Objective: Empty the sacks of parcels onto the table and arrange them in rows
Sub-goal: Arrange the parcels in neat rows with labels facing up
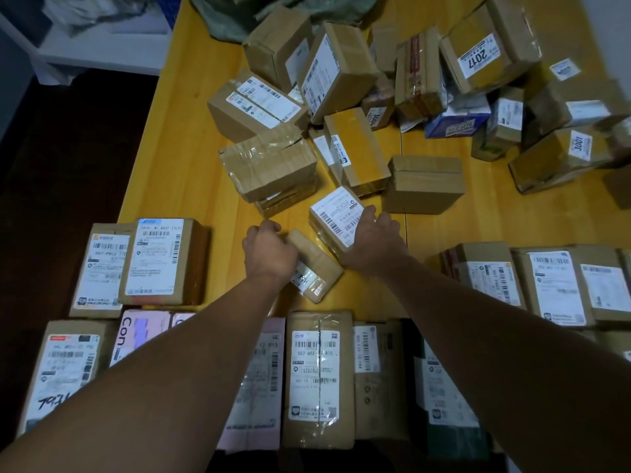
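L hand (pixel 269 250) grips small parcel (pixel 317 268); R hand (pixel 372 240), labelled parcel (pixel 336 211).

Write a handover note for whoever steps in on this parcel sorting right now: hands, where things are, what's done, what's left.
Left hand grips a small taped parcel on the table.
Right hand holds a white-labelled parcel beside it, fingers over its far edge.
Green sack lies at the far end, a loose pile of parcels before it.
Done: near row along the front edge; second row begun at left and right.
Left: set these two in the middle gap, then sort the pile. Whether the sack is empty cannot be seen.
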